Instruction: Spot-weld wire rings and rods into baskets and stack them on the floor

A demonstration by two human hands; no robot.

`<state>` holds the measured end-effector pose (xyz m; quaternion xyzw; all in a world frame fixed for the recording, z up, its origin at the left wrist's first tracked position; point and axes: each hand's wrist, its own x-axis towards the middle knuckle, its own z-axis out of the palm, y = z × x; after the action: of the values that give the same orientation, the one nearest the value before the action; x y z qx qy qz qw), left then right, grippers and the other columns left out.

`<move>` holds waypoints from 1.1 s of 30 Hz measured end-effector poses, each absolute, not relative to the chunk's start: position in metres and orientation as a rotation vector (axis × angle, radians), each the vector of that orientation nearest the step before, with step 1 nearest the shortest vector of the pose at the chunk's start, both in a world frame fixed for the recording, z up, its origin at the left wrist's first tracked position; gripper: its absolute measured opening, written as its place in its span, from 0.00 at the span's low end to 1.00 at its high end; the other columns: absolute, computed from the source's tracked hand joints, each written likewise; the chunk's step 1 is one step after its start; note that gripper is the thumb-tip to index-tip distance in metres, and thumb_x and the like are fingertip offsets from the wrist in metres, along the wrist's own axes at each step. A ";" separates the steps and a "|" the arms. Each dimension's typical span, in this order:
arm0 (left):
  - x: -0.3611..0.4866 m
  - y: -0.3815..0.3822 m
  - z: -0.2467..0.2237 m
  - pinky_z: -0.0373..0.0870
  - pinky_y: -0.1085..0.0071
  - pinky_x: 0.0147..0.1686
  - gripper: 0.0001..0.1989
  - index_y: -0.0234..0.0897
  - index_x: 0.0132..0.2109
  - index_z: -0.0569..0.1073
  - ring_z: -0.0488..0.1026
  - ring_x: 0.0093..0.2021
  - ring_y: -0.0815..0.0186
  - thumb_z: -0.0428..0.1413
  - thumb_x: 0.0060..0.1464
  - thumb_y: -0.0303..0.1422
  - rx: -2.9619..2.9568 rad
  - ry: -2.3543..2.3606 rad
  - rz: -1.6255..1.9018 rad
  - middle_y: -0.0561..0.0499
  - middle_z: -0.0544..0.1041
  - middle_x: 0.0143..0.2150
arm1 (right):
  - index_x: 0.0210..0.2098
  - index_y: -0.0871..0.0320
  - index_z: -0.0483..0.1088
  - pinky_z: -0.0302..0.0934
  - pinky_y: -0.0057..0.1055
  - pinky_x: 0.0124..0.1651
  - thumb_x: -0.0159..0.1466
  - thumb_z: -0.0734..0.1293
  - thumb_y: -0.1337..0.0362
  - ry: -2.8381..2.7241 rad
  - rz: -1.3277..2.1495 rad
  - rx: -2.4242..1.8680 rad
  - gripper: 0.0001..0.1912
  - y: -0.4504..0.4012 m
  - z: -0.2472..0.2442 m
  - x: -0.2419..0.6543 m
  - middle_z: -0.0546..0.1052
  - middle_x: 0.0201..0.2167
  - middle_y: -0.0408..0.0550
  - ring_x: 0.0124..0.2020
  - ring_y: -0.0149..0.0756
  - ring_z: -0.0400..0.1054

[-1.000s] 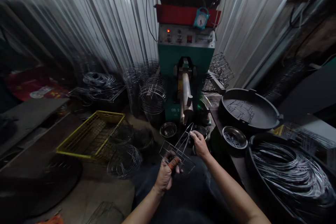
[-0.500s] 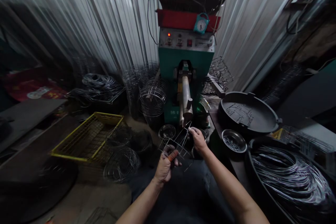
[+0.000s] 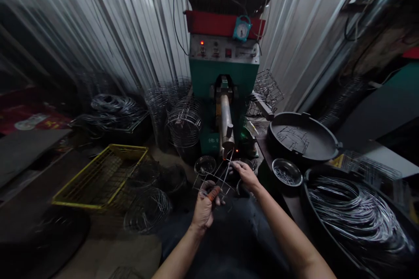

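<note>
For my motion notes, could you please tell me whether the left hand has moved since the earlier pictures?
Yes, the left hand has moved forward, closer to the green machine.

A short, ridged, orange-brown cover (image 3: 214, 193) wraps the thumb of the left hand (image 3: 205, 205), tube-shaped and snug, its material too small to tell. The right hand (image 3: 246, 174) is bare at the palm and wrist; the detail of its fingertips is too dim to read. Both the slender left forearm (image 3: 183, 248) and the longer-showing right forearm (image 3: 288, 226) are bare, smooth and tapering toward the wrist. Dark blue-black cloth (image 3: 225, 239) covers the lap, soft-looking and loosely creased, with faint paler marks toward the right thigh.
</note>
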<state>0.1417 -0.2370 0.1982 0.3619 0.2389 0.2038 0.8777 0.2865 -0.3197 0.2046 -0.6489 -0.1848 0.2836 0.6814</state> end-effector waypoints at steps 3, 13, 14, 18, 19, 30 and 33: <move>0.141 -0.239 0.195 0.64 0.76 0.20 0.21 0.38 0.36 0.63 0.59 0.14 0.79 0.63 0.34 0.32 0.756 0.499 0.471 0.61 0.69 0.23 | 0.34 0.59 0.71 0.60 0.30 0.37 0.53 0.65 0.53 -0.645 0.672 -1.691 0.17 -0.346 0.205 0.274 0.74 0.29 0.45 0.32 0.33 0.66; 0.143 -0.235 0.195 0.64 0.78 0.20 0.20 0.38 0.36 0.63 0.59 0.14 0.79 0.63 0.35 0.33 0.721 0.486 0.502 0.60 0.69 0.22 | 0.31 0.58 0.71 0.59 0.29 0.39 0.56 0.62 0.60 -0.920 0.444 -1.907 0.09 -0.356 0.201 0.254 0.74 0.30 0.45 0.34 0.34 0.66; 0.143 -0.235 0.196 0.64 0.78 0.20 0.20 0.38 0.36 0.63 0.59 0.14 0.79 0.63 0.35 0.33 0.718 0.490 0.501 0.60 0.69 0.22 | 0.31 0.58 0.70 0.58 0.29 0.39 0.56 0.62 0.60 -0.925 0.428 -1.909 0.09 -0.355 0.202 0.253 0.73 0.30 0.45 0.34 0.34 0.66; 0.144 -0.231 0.201 0.64 0.77 0.20 0.21 0.38 0.36 0.64 0.60 0.14 0.79 0.63 0.33 0.33 0.724 0.487 0.482 0.59 0.70 0.23 | 0.30 0.59 0.69 0.57 0.27 0.37 0.57 0.60 0.61 -0.944 0.404 -1.915 0.08 -0.352 0.202 0.252 0.71 0.28 0.44 0.32 0.32 0.64; 0.144 -0.229 0.201 0.64 0.77 0.20 0.21 0.38 0.36 0.64 0.60 0.14 0.79 0.63 0.33 0.33 0.727 0.489 0.477 0.60 0.70 0.22 | 0.30 0.59 0.68 0.57 0.27 0.36 0.58 0.60 0.62 -0.944 0.408 -1.913 0.08 -0.352 0.202 0.251 0.71 0.27 0.43 0.32 0.31 0.64; 0.093 -0.229 0.194 0.67 0.69 0.33 0.21 0.37 0.42 0.69 0.70 0.30 0.67 0.60 0.40 0.42 0.807 0.345 0.310 0.49 0.73 0.32 | 0.29 0.58 0.69 0.56 0.26 0.31 0.54 0.64 0.63 -1.010 0.637 -1.782 0.05 -0.377 0.238 0.216 0.69 0.25 0.42 0.28 0.30 0.61; 0.058 -0.230 0.182 0.61 0.62 0.47 0.28 0.39 0.47 0.69 0.68 0.46 0.57 0.63 0.35 0.38 1.231 0.153 0.196 0.43 0.72 0.42 | 0.29 0.58 0.69 0.54 0.23 0.25 0.53 0.65 0.63 -0.927 0.722 -1.744 0.05 -0.379 0.244 0.212 0.68 0.22 0.40 0.23 0.27 0.58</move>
<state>0.0577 -0.2304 0.1819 0.5759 0.0717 0.0915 0.8092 0.2124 -0.3790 0.2438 -0.7199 -0.3826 0.2979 0.4966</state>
